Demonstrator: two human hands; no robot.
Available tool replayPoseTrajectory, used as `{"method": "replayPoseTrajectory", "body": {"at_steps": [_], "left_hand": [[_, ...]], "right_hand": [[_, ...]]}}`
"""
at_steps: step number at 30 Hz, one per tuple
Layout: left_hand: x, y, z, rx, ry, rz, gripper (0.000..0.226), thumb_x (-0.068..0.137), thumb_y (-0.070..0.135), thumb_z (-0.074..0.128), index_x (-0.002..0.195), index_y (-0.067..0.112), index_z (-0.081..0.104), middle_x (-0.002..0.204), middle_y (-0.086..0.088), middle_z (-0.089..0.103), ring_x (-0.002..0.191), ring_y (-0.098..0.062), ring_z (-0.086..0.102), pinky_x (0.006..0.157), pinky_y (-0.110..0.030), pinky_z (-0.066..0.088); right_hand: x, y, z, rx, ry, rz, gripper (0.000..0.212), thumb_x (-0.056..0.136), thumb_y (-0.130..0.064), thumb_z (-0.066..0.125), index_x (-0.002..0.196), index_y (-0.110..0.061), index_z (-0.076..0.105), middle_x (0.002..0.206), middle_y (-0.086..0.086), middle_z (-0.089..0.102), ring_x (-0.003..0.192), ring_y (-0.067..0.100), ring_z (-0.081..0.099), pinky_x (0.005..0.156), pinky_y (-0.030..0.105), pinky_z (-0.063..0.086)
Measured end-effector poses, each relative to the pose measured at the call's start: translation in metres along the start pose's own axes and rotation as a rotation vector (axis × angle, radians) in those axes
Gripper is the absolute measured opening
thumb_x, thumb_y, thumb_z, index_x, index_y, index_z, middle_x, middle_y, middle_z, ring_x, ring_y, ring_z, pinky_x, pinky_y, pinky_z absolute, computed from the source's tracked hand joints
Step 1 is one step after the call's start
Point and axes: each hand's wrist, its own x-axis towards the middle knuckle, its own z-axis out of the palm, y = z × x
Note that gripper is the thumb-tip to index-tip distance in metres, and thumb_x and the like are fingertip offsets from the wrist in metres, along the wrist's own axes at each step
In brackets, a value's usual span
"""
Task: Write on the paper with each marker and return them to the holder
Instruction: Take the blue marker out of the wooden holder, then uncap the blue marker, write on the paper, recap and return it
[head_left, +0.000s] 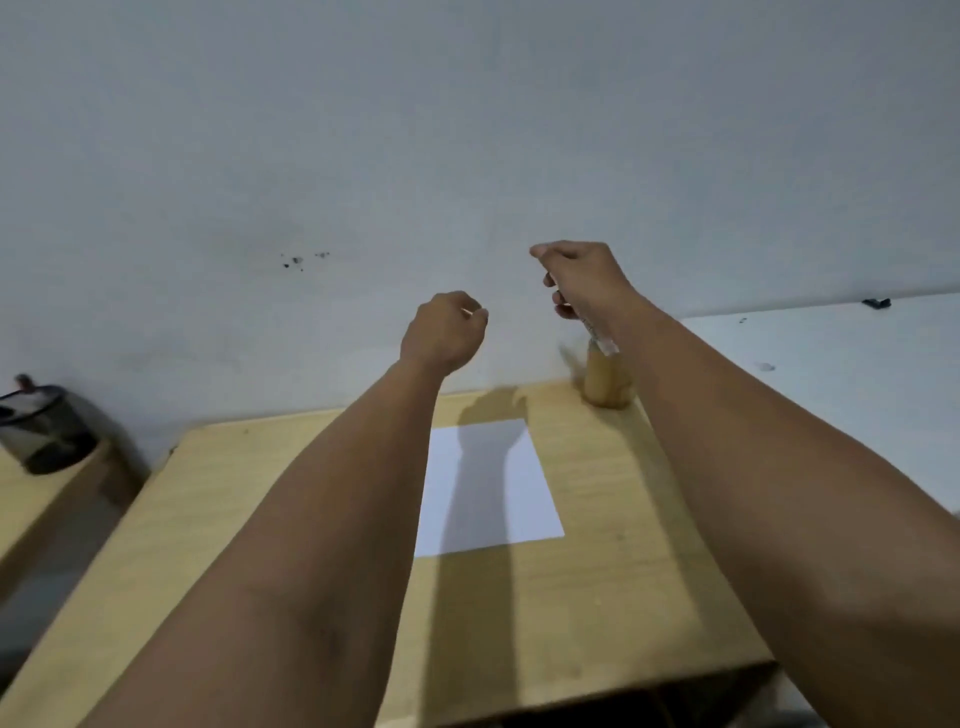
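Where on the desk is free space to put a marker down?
Bare wood lies left of the paper up to the desk edge, and in front of the paper. The far right corner is crowded: the holder stands there under the right hand.

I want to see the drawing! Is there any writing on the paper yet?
No, the paper looks blank, crossed only by arm shadows.

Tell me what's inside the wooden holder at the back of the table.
The holder is blurred and partly covered by the right hand's forearm. A marker held in that hand points down at its mouth. Whether other markers are inside cannot be seen.
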Motion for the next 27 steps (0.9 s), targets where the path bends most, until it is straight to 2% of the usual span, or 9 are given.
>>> {"method": "replayPoseTrajectory", "body": {"at_steps": [2, 5, 7, 10, 13, 16, 20, 24, 27], "left_hand": [[-0.017, -0.024, -0.024, -0.012, 0.025, -0.045, 0.033, 0.099, 0.038, 0.054, 0.115, 0.016, 0.073, 0.119, -0.004, 0.074, 0.115, -0.027, 0.065, 0.092, -0.032, 0.047], [-0.042, -0.06, -0.053, -0.123, 0.033, -0.115, 0.049, 0.095, 0.05, 0.049, 0.094, 0.005, 0.068, 0.099, -0.006, 0.075, 0.094, -0.03, 0.072, 0.092, -0.041, 0.056], [-0.06, -0.077, -0.068, -0.176, 0.017, -0.138, 0.061, 0.097, 0.059, 0.044, 0.092, 0.003, 0.069, 0.088, -0.008, 0.076, 0.081, -0.028, 0.073, 0.088, -0.045, 0.058], [-0.08, -0.102, -0.087, -0.167, -0.013, -0.182, 0.074, 0.099, 0.067, 0.04, 0.085, -0.001, 0.066, 0.078, -0.006, 0.071, 0.068, -0.024, 0.06, 0.077, -0.037, 0.052], [-0.089, -0.124, -0.099, -0.184, -0.055, -0.198, 0.069, 0.099, 0.068, 0.039, 0.074, 0.006, 0.057, 0.072, -0.008, 0.053, 0.066, -0.024, 0.047, 0.067, -0.035, 0.042], [-0.09, -0.137, -0.105, -0.203, -0.09, -0.184, 0.061, 0.103, 0.06, 0.041, 0.073, 0.009, 0.057, 0.069, -0.007, 0.049, 0.055, -0.018, 0.041, 0.056, -0.03, 0.034], [-0.077, -0.15, -0.104, -0.237, -0.091, -0.147, 0.057, 0.106, 0.05, 0.043, 0.072, 0.006, 0.052, 0.07, -0.013, 0.042, 0.053, -0.02, 0.033, 0.056, -0.032, 0.03], [-0.056, -0.176, -0.113, -0.225, 0.045, -0.223, 0.06, 0.106, 0.05, 0.043, 0.059, 0.013, 0.044, 0.063, -0.005, 0.045, 0.06, -0.026, 0.041, 0.065, -0.034, 0.035], [-0.052, -0.201, -0.113, 0.192, -0.013, -0.189, 0.062, 0.104, 0.059, 0.037, 0.062, 0.013, 0.044, 0.068, 0.0, 0.054, 0.069, -0.029, 0.053, 0.067, -0.034, 0.039]], "right_hand": [[-0.023, 0.007, 0.032, 0.007, -0.13, 0.121, 0.014, 0.102, -0.013, 0.059, 0.11, -0.015, 0.071, 0.086, 0.005, 0.057, 0.061, 0.014, 0.05, 0.053, 0.025, 0.044], [-0.057, 0.016, 0.071, -0.076, -0.331, 0.097, 0.022, 0.096, -0.002, 0.067, 0.116, -0.009, 0.073, 0.097, 0.009, 0.072, 0.073, 0.016, 0.067, 0.063, 0.027, 0.051], [-0.075, 0.022, 0.091, -0.052, -0.418, 0.083, 0.027, 0.096, -0.007, 0.074, 0.123, -0.009, 0.075, 0.105, 0.008, 0.078, 0.078, 0.016, 0.072, 0.068, 0.028, 0.053], [-0.088, 0.029, 0.122, -0.067, -0.512, 0.095, 0.025, 0.1, -0.02, 0.074, 0.124, -0.016, 0.078, 0.1, 0.003, 0.079, 0.074, 0.015, 0.067, 0.064, 0.027, 0.051], [-0.092, 0.034, 0.148, -0.087, -0.575, 0.071, 0.024, 0.1, -0.025, 0.077, 0.12, -0.013, 0.079, 0.103, 0.008, 0.083, 0.073, 0.014, 0.067, 0.064, 0.027, 0.051], [-0.094, 0.035, 0.168, -0.079, -0.646, 0.067, 0.025, 0.097, -0.025, 0.081, 0.112, -0.004, 0.079, 0.103, 0.009, 0.084, 0.074, 0.012, 0.071, 0.065, 0.026, 0.053], [-0.089, 0.041, 0.186, -0.036, -0.603, 0.017, 0.022, 0.095, -0.018, 0.082, 0.107, 0.0, 0.077, 0.094, 0.006, 0.081, 0.07, 0.012, 0.068, 0.064, 0.024, 0.051], [-0.076, 0.065, 0.186, -0.261, -0.459, -0.168, 0.013, 0.089, -0.013, 0.086, 0.095, -0.008, 0.075, 0.083, -0.002, 0.074, 0.071, 0.01, 0.065, 0.069, 0.025, 0.05], [-0.065, 0.084, 0.179, -0.145, -0.327, -0.082, 0.009, 0.102, -0.013, 0.07, 0.105, -0.018, 0.064, 0.092, 0.011, 0.078, 0.068, 0.017, 0.067, 0.063, 0.029, 0.055]]}}
